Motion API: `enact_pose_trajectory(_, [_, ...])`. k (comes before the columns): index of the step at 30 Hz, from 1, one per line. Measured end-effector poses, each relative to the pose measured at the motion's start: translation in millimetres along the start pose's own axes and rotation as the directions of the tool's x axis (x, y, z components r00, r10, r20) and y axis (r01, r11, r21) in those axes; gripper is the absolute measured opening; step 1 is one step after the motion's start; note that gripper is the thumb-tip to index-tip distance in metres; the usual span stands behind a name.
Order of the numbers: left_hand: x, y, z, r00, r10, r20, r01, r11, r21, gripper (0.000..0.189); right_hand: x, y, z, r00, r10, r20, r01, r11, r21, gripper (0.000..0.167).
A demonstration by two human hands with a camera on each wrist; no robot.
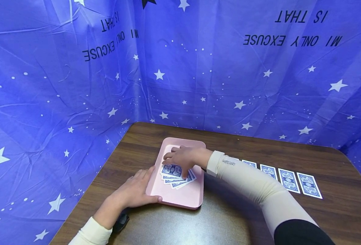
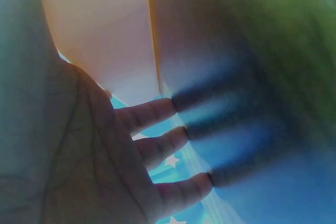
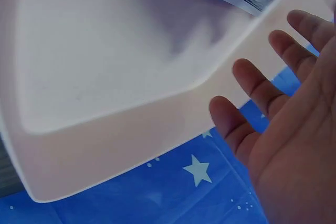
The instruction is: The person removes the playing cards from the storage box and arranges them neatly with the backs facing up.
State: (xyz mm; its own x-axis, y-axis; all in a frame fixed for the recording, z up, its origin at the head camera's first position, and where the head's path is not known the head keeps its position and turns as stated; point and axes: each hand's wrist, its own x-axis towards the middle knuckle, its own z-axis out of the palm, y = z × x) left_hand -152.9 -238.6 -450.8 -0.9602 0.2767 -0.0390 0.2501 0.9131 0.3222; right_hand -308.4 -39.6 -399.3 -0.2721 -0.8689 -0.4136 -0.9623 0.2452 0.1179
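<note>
The tray (image 1: 187, 197) is apparently steadied at its near-left corner by the left hand (image 1: 136, 189), fanned cards (image 1: 171, 170) being partly covered by the right hand (image 1: 184, 159), both grips spread, nothing clasped.

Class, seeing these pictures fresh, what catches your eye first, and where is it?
First, the blue backdrop with white stars, filling the space behind the brown table. Next, the pink tray on the table, holding overlapping blue-backed cards, the right hand over them and the left hand at the tray's side. To the right lies a row of cards.
</note>
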Motion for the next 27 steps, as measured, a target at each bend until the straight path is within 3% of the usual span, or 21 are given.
enact_pose_trajectory(8, [0.6,-0.1,-0.1,1.0,0.01,-0.009,-0.01,1.0,0.011,0.122,1.3,-3.7,-6.8,1.0,-0.005,0.017,0.005,1.0,-0.001,0.097])
enact_pose_trajectory(27, [-0.2,0.4,0.1,1.0,-0.002,0.001,0.002,1.0,-0.001,0.122,7.4,-7.7,-0.9,0.999,-0.021,0.036,0.023,0.998,-0.054,0.087])
